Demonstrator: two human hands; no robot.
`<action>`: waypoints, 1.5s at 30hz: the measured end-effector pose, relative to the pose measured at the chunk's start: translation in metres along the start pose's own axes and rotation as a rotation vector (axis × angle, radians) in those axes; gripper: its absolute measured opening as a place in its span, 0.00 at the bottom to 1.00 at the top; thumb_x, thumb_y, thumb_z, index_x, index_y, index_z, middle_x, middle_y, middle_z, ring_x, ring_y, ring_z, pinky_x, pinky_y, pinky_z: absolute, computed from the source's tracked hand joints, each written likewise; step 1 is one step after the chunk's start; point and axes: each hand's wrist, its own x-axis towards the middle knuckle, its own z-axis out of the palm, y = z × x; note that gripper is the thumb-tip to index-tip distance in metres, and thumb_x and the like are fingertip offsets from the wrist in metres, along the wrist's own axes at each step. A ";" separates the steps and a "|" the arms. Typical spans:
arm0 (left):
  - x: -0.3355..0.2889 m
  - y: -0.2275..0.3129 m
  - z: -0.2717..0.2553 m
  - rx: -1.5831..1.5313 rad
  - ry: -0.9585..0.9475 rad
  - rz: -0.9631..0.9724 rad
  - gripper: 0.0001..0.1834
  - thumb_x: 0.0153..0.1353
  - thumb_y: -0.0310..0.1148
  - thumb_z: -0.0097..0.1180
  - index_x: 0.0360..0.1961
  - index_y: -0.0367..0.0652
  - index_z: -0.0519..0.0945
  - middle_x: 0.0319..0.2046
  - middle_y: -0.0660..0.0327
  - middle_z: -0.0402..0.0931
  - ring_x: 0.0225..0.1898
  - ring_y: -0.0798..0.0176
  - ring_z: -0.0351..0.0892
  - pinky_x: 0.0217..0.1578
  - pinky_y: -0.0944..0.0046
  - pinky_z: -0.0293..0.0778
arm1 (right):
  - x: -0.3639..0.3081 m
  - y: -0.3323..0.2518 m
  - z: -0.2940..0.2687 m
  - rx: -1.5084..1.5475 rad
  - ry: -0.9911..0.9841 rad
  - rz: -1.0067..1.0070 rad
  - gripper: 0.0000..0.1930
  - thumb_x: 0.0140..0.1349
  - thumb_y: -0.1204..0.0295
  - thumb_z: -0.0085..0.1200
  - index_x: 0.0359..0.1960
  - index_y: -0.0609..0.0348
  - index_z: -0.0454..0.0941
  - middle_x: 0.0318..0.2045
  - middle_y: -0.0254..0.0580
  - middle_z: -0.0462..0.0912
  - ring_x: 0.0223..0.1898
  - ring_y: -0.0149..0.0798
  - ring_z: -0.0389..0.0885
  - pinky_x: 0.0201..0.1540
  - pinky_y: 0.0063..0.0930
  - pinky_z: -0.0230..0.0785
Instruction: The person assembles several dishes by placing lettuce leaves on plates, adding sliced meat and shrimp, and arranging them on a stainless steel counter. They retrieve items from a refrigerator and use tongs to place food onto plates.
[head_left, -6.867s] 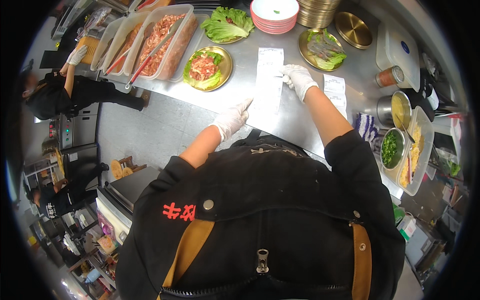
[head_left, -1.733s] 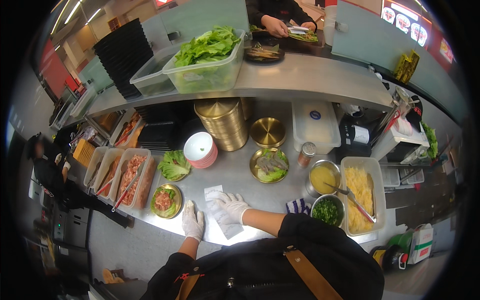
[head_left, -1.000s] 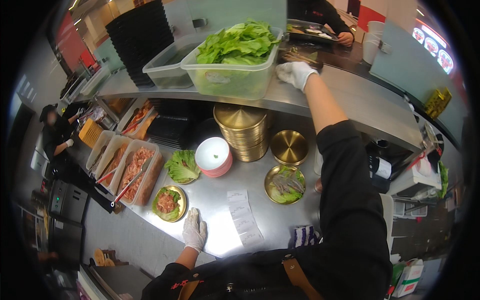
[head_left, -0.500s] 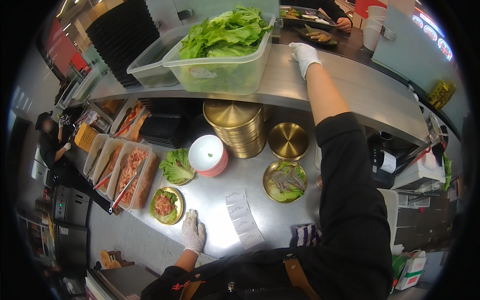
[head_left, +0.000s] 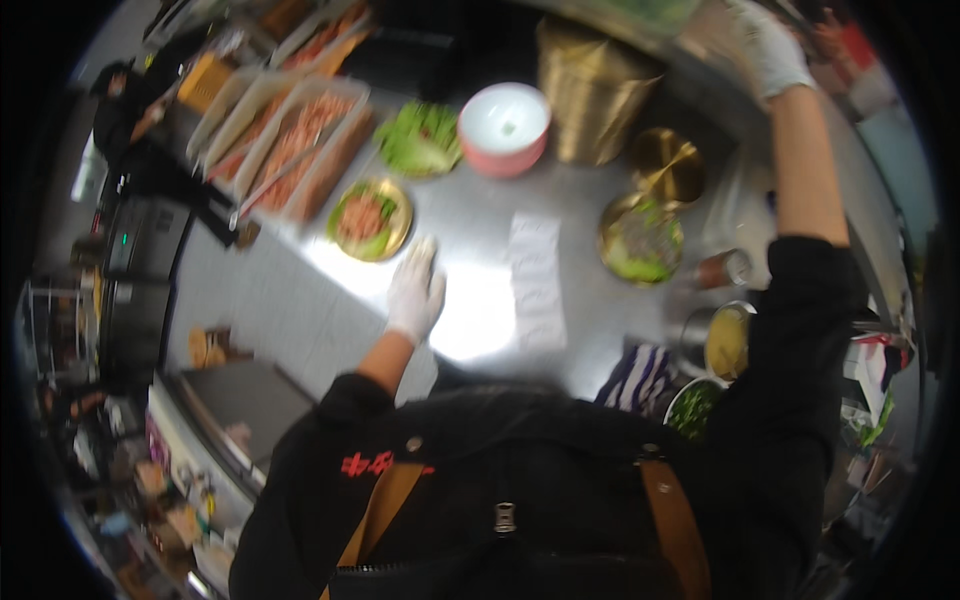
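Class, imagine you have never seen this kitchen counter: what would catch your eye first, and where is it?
The white-gloved left hand lies flat on the shiny steel counter, just below a gold plate of salad. The right hand reaches far up to the raised shelf. Between them lies a white paper slip.

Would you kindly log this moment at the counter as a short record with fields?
Left hand: gloved, flat on the steel counter, holding nothing
Right hand: gloved, raised to the upper shelf; fingers blurred
Nearest left hand: gold plate of food
Between hands: paper slip
Behind: pink bowl
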 end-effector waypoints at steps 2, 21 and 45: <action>0.000 -0.003 0.002 0.017 0.032 0.016 0.29 0.65 0.37 0.50 0.66 0.37 0.67 0.65 0.47 0.67 0.68 0.48 0.63 0.69 0.53 0.57 | -0.036 -0.030 0.040 -0.053 -0.070 -0.132 0.20 0.65 0.70 0.53 0.58 0.61 0.73 0.42 0.36 0.82 0.42 0.25 0.78 0.43 0.20 0.71; 0.001 -0.012 0.008 -0.040 0.018 -0.005 0.30 0.64 0.35 0.52 0.67 0.39 0.67 0.67 0.48 0.65 0.70 0.48 0.60 0.70 0.55 0.55 | -0.425 0.077 0.215 -0.621 -0.377 0.686 0.46 0.58 0.68 0.63 0.74 0.64 0.48 0.52 0.56 0.72 0.52 0.48 0.73 0.59 0.37 0.66; 0.004 -0.015 0.025 -0.537 0.037 -0.225 0.29 0.62 0.29 0.55 0.65 0.37 0.69 0.65 0.47 0.68 0.68 0.46 0.63 0.69 0.56 0.57 | -0.422 0.131 0.217 -1.036 -0.309 0.283 0.48 0.63 0.51 0.55 0.75 0.61 0.41 0.73 0.58 0.53 0.73 0.56 0.52 0.76 0.45 0.36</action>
